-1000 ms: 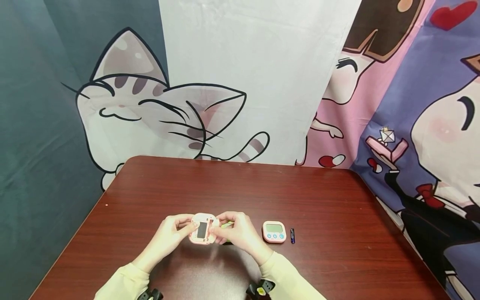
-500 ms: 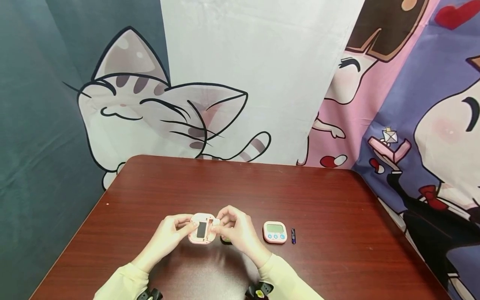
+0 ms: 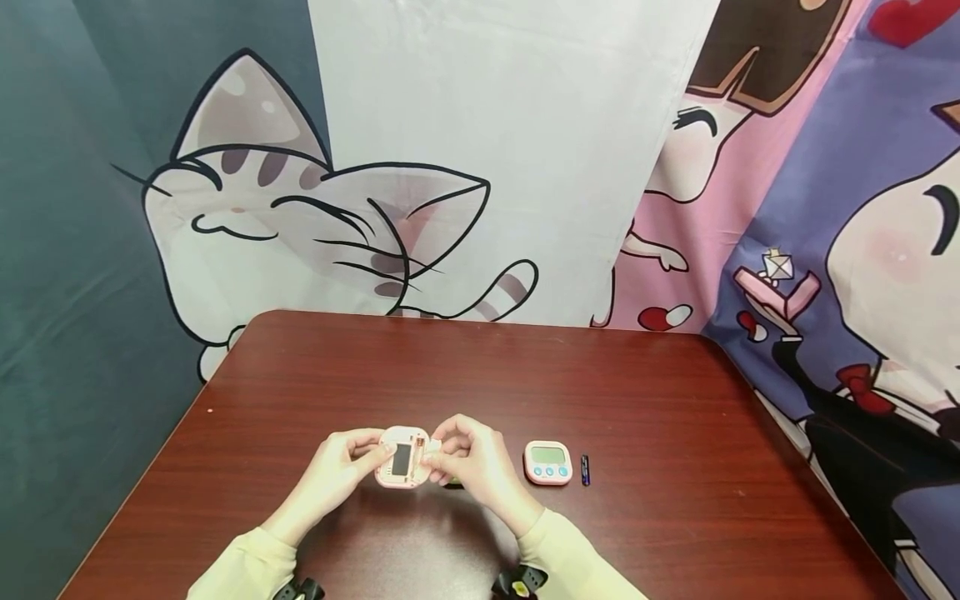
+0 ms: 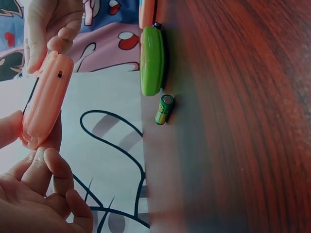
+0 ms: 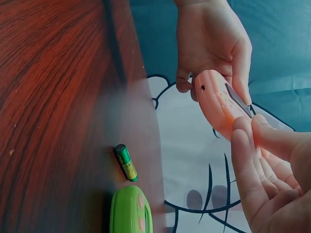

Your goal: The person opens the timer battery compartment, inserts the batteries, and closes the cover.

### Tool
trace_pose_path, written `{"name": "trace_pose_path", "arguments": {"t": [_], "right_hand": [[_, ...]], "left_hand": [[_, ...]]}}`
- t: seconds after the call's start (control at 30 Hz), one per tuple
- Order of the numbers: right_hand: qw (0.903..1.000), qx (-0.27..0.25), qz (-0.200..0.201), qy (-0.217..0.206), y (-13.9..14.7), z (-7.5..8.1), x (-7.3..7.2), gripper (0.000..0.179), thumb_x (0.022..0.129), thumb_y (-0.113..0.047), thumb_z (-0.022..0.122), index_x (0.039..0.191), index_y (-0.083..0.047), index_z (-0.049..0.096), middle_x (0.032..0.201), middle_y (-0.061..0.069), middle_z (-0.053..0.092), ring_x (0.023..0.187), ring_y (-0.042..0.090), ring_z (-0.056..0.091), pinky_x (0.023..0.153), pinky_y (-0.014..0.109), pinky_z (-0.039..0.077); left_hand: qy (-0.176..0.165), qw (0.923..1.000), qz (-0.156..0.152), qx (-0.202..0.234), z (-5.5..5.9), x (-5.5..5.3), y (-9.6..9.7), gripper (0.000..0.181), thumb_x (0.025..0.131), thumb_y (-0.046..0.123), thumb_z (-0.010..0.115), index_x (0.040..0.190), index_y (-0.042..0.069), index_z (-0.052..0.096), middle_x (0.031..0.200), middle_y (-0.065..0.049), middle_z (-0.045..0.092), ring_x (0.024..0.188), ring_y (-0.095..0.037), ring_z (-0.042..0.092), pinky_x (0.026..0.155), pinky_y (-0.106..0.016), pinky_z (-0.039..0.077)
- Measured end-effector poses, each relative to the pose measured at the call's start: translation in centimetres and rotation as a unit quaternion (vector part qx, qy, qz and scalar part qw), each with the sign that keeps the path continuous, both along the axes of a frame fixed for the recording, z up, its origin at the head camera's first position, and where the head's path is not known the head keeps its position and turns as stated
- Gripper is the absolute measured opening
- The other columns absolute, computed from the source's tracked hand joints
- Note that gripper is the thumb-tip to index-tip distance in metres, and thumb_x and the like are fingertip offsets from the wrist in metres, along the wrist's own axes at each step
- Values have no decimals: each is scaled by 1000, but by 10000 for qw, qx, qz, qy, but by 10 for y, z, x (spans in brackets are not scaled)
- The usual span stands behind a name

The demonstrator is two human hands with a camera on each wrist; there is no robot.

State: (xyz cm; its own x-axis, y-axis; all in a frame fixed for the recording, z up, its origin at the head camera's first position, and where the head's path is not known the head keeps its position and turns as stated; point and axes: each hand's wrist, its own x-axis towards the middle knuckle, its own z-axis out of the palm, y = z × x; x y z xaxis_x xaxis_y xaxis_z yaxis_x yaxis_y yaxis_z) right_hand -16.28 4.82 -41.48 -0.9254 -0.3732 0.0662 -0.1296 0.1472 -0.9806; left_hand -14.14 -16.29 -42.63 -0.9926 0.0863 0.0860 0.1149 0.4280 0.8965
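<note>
A pink digital timer [image 3: 402, 457] is held above the table with its back up and its battery slot uncovered along the right side. My left hand [image 3: 347, 454] grips its left edge, thumb on the back. At the opposite edge, my right hand [image 3: 468, 458] pinches with thumb and fingers, and a small pale piece [image 3: 434, 447] shows by the fingertips. In the right wrist view, the right thumb and forefinger meet at the timer's [image 5: 216, 104] edge. A green battery [image 4: 164, 109] lies below the hands, beside a green timer [image 4: 152, 60], mostly hidden behind my right hand in the head view.
A second pink timer [image 3: 547, 463] lies face up to the right of my right hand. Next to it is a dark battery [image 3: 585, 470]. The reddish-brown table [image 3: 480, 367] runs back to a wall of printed cartoon cloth [image 3: 525, 125].
My right fingers have shifted slightly at the timer's right edge, and the green timer beneath shows less than a second ago. The left hand keeps its grip.
</note>
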Motion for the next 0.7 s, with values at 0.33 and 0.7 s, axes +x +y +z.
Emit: {"name": "trace_pose_path", "arguments": {"t": [0.33, 0.7], "right_hand": [[9997, -95, 103, 191, 1, 0, 3, 17, 80, -3, 73, 90, 3, 61, 66, 22, 67, 53, 18, 65, 55, 49, 53], [9948, 638, 793, 2, 0, -11, 6, 7, 86, -2, 67, 82, 4, 65, 62, 14, 65, 47, 13, 60, 53, 49, 52]], "left_hand": [[37, 9999, 80, -99, -1, 1, -4, 28, 88, 17, 66, 109, -2, 67, 99, -11, 72, 91, -18, 69, 76, -22, 50], [86, 9989, 297, -362, 0, 1, -14, 29, 88, 14, 65, 110, -4, 66, 99, -13, 71, 91, -22, 69, 76, -23, 51]]}}
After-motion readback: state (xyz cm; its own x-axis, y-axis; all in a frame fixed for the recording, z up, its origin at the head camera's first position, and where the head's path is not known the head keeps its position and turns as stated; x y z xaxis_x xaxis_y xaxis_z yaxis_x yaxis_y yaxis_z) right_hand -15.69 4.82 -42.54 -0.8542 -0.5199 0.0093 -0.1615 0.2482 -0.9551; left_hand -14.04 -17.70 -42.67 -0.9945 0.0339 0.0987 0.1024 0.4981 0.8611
